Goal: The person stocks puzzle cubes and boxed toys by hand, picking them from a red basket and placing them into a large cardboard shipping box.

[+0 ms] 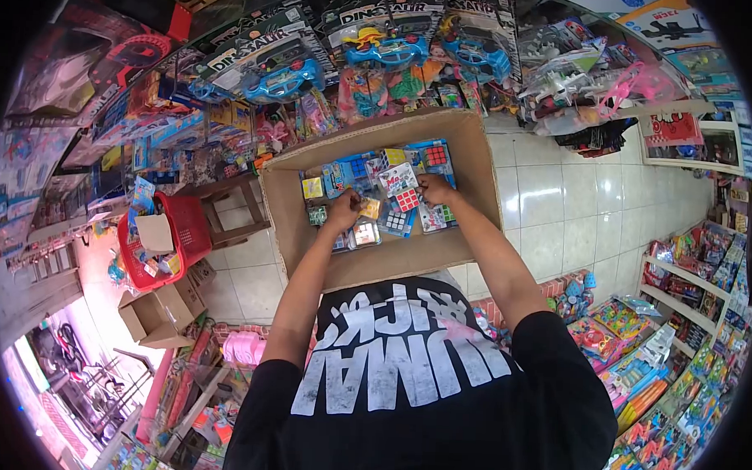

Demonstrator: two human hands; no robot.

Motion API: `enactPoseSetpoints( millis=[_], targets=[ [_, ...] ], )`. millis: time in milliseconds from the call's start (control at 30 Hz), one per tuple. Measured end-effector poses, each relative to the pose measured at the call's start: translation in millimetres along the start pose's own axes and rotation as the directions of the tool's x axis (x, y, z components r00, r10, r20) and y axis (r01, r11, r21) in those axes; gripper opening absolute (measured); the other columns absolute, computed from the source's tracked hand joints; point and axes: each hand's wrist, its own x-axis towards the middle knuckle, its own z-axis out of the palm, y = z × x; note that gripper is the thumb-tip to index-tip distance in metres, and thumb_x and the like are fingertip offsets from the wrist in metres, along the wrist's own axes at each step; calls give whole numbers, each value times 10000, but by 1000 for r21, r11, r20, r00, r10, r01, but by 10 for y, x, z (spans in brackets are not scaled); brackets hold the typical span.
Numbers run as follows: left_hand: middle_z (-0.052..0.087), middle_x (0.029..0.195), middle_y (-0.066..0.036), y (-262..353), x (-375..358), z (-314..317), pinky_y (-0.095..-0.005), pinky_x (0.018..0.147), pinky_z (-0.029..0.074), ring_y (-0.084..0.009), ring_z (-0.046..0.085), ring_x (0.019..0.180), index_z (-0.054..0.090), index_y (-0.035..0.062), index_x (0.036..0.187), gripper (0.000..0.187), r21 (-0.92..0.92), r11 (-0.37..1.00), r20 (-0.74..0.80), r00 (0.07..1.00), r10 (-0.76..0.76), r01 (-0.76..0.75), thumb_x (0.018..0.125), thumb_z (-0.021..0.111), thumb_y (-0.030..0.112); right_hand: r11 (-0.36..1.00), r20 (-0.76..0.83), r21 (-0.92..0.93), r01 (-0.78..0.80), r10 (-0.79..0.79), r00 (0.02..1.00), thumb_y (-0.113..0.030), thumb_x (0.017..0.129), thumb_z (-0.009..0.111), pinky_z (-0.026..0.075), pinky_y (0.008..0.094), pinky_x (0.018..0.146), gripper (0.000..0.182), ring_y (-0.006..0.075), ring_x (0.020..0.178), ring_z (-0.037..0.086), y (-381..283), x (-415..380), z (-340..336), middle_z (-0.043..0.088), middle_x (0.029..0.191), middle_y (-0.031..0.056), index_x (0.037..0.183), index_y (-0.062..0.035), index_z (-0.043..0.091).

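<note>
Left hand (342, 211): is touching a yellow-faced cube (369, 208); I cannot tell whether it is gripping.
Right hand (436, 190): is gripping a red-faced cube pack (405, 199) by its card.
Cardboard box (475, 168): is holding both, among other packaged cubes (396, 221).

Packaged cubes (407, 200) lie in a cardboard box (480, 168). Toy packs (391, 50) hang behind it. A basket (191, 226) sits left, shelves (676, 306) right.

Brown box (477, 172), white-gridded red cube (407, 200), white-lettered black shirt (435, 436)
</note>
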Motion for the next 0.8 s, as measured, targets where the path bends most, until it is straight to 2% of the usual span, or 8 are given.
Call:
enactPoseSetpoints(
  millis=[33,100,233,367,533,633,733,800],
  targets=[
    [631,764,-143,-5,-5,-10,-385,658,485,-266,614,709,547,9,916,287,-3,1000,-5,1000,0,0,829,748,193,1000,2,-5,3,-3,1000,-154,883,660,550,378,594,208,200,644,666,-112,-74,-7,697,969,137,1052,-36,637],
    [612,768,-126,-12,-24,-9,-373,662,483,-240,603,704,537,18,929,327,5,995,161,982,96,-98,777,789,160,876,-72,-466,-122,100,992,-93,872,629,576,399,633,182,224,686,706,-287,-161,-24,714,967,139,1032,-14,666],
    [586,887,-130,224,-122,34,-367,738,494,-270,591,784,525,11,944,382,61,998,88,996,28,-34,738,802,174,792,-21,-501,-349,392,920,-90,822,651,581,395,691,207,263,743,723,-271,-46,-28,726,948,144,1012,-23,698],
    [516,1232,-168,313,-177,69,-434,1015,421,-352,447,1185,570,1,1132,609,476,856,217,970,109,-203,739,767,423,683,-58,-672,-286,336,940,-150,751,723,584,382,745,301,270,784,727,-406,-180,-167,732,912,151,1023,-22,707],
    [518,1266,-180,300,-140,93,-437,1001,437,-354,456,1209,568,18,1173,623,487,853,197,975,103,-189,731,777,405,688,-152,-649,-325,301,941,-242,719,797,582,372,765,388,254,845,724,-729,-450,-191,727,945,161,1006,1,703],
    [581,1192,-188,365,-181,-28,-439,985,445,-358,531,1152,562,37,1204,609,358,914,178,975,134,-191,749,769,385,748,-112,-594,-296,288,951,-291,725,808,572,352,651,356,226,624,707,-877,-559,-92,733,809,119,907,-3,706],
    [640,1065,-198,413,-164,-82,-443,954,458,-373,601,1046,542,48,1234,591,365,914,310,949,58,-175,780,746,366,765,110,-637,-91,207,972,-311,721,820,567,403,729,439,294,762,712,-586,-357,129,720,921,156,999,-6,668],
    [664,1001,-207,377,-156,-47,-453,908,477,-377,623,1004,538,49,1237,548,413,886,291,952,93,-213,808,717,340,539,93,-830,146,-125,988,-318,731,815,543,433,820,525,352,955,672,-284,-234,310,679,1040,200,1108,-16,607]
  ],
)
